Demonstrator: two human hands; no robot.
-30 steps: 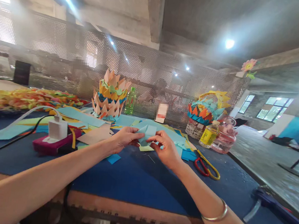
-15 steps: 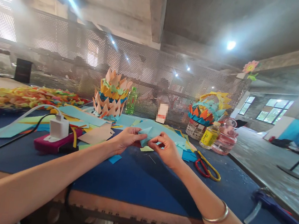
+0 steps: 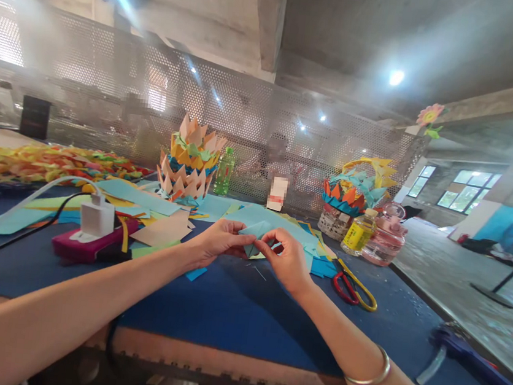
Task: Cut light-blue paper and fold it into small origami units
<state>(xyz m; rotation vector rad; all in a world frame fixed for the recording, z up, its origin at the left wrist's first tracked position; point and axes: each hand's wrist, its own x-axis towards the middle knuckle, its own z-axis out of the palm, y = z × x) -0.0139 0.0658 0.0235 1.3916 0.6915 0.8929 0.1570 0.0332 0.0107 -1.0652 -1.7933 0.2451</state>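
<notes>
A small folded piece of light blue paper [image 3: 252, 251] is held up over the blue table mat, in front of a pile of coloured sheets. My left hand [image 3: 220, 241] pinches it between thumb and fingers from the left. From the right, my right hand [image 3: 284, 254] presses thumb and forefinger together at its edge. Both hands are closed and their fingertips meet near the fold. Part of the paper is hidden behind my fingers. Light blue sheets [image 3: 254, 214] lie just beyond, and a small blue scrap [image 3: 196, 273] rests below my left wrist.
Scissors [image 3: 354, 290] lie right of my hands, near a yellow-labelled bottle [image 3: 357, 232] and a pink jug [image 3: 385, 241]. Folded-paper baskets [image 3: 190, 163] stand behind. At left are a purple power strip [image 3: 88, 246] with a charger and cables. A glue gun [image 3: 465, 352] lies at right.
My thumbs and fingertips have come together over the folded paper, which is tilted lower. The camera view has shifted slightly.
</notes>
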